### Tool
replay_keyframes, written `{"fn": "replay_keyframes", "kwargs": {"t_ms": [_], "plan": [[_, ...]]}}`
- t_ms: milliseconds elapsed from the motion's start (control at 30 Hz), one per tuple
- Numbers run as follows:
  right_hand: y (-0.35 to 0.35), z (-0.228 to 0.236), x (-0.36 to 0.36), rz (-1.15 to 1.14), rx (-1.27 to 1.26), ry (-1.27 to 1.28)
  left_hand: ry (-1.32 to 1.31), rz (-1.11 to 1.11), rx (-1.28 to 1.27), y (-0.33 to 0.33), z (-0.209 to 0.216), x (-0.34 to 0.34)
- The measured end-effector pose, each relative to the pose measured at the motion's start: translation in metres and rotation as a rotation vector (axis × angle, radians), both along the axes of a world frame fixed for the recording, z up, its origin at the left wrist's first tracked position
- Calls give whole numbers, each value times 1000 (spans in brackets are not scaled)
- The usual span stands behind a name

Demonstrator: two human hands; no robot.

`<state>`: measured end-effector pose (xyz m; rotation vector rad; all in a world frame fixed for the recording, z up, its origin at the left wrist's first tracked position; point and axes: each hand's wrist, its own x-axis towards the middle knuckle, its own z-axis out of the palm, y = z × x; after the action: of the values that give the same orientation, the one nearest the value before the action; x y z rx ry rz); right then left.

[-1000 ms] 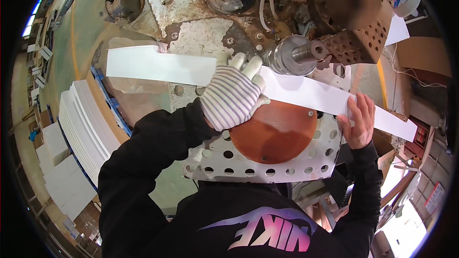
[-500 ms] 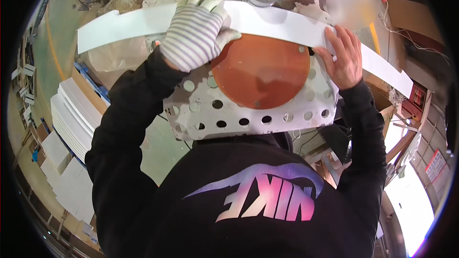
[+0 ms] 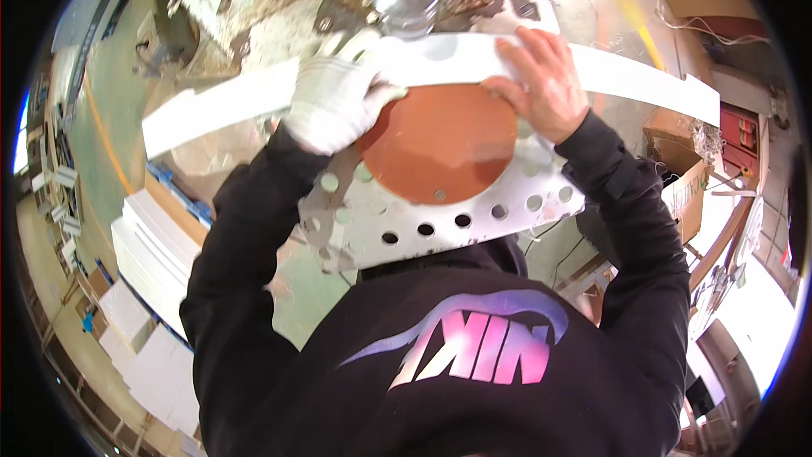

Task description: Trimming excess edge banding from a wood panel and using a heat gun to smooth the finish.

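A long white strip, slightly curved in this view and notched near both ends, lies crosswise ahead of me. My left hand, in a pale knit glove, grips its left-middle part, fingers over the far side and thumb along the near edge. My bare right hand holds the strip right of centre, with its fingers on top and thumb at the near edge. Just below the strip, between both hands, is an orange-brown disc. It rests on a white plate with rows of round holes.
A clear round vessel stands beyond the strip on the worn, dirty machine surface. Stacked white panels are on the left. At the right is an open cardboard box, near the strip's end.
My right hand has slid left along the strip, nearer my left hand. The whole view has tilted and brightened, so the strip's left end appears lower and its right end higher.
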<state>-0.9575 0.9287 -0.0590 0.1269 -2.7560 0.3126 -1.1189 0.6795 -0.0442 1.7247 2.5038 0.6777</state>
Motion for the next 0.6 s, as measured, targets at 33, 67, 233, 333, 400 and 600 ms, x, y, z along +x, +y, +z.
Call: {"fn": "replay_keyframes", "kwargs": {"t_ms": [33, 67, 233, 333, 400, 600], "plan": [[1, 1, -2, 16, -48, -33, -36, 37, -14, -6, 0, 1], [8, 3, 2, 42, -69, -33, -31, 36, -49, -9, 1, 1], [116, -4, 68, -107, 87, -116, 73, 78, -39, -26, -12, -7], [150, 1, 88, -104, 117, -147, -29, 130, -45, -33, -6, -10], [146, -1, 82, -93, 112, -145, -40, 154, -75, -36, 1, -12], [133, 1, 68, -74, 129, -146, 18, 169, -154, -44, 2, -12]]}}
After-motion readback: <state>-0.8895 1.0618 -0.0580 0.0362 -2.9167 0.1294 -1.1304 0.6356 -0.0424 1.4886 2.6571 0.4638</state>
